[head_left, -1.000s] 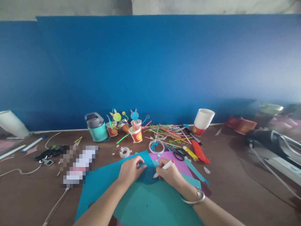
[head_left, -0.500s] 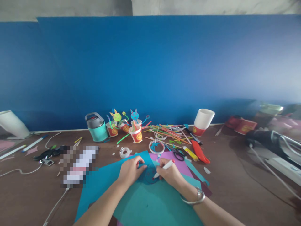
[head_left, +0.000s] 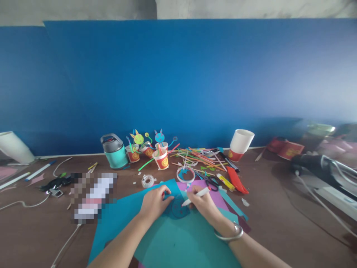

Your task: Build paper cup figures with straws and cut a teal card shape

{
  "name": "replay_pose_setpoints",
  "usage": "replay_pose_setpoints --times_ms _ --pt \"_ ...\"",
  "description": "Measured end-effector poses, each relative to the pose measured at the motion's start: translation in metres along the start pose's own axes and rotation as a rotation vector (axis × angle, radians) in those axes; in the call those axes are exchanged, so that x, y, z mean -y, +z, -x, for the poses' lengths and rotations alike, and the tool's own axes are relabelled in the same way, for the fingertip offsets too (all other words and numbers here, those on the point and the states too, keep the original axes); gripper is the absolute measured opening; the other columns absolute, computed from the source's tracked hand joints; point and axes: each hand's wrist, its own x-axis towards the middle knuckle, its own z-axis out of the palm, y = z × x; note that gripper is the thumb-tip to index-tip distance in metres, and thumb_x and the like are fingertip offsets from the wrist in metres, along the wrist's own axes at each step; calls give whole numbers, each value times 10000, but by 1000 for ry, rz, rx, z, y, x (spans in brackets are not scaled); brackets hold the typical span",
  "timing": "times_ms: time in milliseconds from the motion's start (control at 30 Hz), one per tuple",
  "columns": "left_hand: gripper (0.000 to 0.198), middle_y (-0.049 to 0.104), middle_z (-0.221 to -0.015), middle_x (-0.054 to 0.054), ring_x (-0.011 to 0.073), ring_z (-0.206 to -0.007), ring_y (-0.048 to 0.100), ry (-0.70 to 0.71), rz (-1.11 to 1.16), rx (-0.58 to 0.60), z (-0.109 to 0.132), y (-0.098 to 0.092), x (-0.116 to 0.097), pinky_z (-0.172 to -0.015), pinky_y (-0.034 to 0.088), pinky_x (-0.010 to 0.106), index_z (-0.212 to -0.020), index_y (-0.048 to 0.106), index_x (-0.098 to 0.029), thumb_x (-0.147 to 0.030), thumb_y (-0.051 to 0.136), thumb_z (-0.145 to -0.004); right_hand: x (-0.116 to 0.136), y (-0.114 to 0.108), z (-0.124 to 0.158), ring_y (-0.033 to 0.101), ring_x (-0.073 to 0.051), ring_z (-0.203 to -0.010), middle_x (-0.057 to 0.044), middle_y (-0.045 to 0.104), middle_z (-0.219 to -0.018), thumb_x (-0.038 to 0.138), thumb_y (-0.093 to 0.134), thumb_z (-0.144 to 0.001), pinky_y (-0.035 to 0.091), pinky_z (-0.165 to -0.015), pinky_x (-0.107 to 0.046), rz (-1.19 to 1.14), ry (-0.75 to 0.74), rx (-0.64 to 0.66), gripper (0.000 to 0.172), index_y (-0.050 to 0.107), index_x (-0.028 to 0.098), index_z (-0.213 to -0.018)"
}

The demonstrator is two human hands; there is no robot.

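My right hand [head_left: 201,201] grips a white marker with a red end [head_left: 202,192], its tip at a round face drawing [head_left: 179,207] on blue-green paper [head_left: 178,238]. The drawing has a dark outline and small red marks. To its left rests my left hand [head_left: 156,201], fingers curled around a small red thing [head_left: 163,194] that looks like a marker cap; most of it is hidden. Beneath lie a brighter blue sheet [head_left: 119,212] and a purple sheet [head_left: 220,199].
Behind the papers are a tape roll [head_left: 147,181], another ring of tape [head_left: 186,175], black scissors [head_left: 212,183], a glue tube [head_left: 225,182] and loose straws [head_left: 195,156]. Decorated paper cups [head_left: 161,160], a teal flask [head_left: 114,154] and stacked cups [head_left: 241,145] stand near the blue wall.
My right hand has shifted slightly up and right, and the marker lies at a flatter angle with its tip higher on the drawing. My left hand has stayed in place.
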Motion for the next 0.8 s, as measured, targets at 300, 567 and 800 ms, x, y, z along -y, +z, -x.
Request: replay_pose_setpoints --times_ms 300,567,800 --pt "126 597 -636 -36 142 -621 580 16 22 -14 1 -1 -1 -542 282 217 -900 656 -237 -319 633 -807 -1 -5 -8 397 -97 -466 58 465 -503 316 583 -713 298 -454 -222 126 -146 -41 202 442 217 -608" --pt "135 582 -617 -41 139 -597 572 23 35 -26 2 1 2 -531 270 216 -892 657 -233 -331 648 -799 -7 -1 -11 425 -104 -430 46 514 -452 298 539 -696 300 -425 -215 178 -108 -47 180 432 225 -572" --pt "129 572 -606 -46 138 -594 570 21 35 -30 1 0 1 -531 270 216 -886 658 -232 -324 652 -796 -7 0 -10 442 -110 -416 42 525 -436 317 530 -697 310 -414 -213 186 -109 -24 180 433 228 -574"
